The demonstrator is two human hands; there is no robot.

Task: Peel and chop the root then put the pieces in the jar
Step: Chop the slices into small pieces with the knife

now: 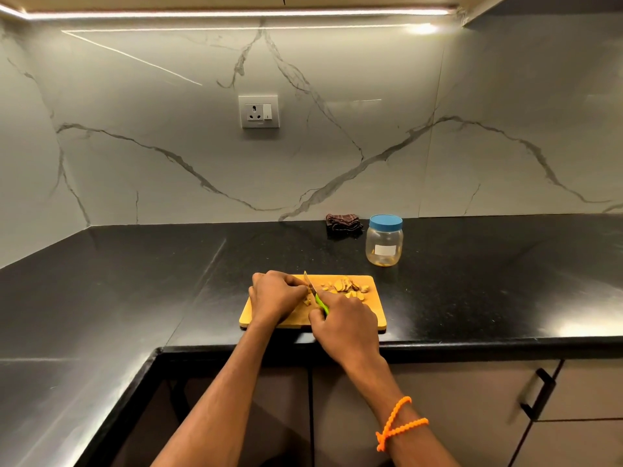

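A wooden cutting board [374, 315] lies near the front edge of the black counter. My left hand [274, 296] is curled over a piece of the root on the board's left half; the piece is mostly hidden under my fingers. My right hand [345, 326] grips a knife with a green handle [320, 303], its blade angled up beside my left fingertips. Several yellow-brown cut pieces and peelings [347, 286] lie on the board's far right part. A clear plastic jar [384, 244] with a blue lid on stands behind the board to the right, a few bits at its bottom.
A dark folded cloth [342, 222] sits against the marble wall, left of the jar. A wall socket [259, 111] is above. The counter [135, 281] wraps round to the left. Cabinet doors with a black handle [537, 394] are below the edge.
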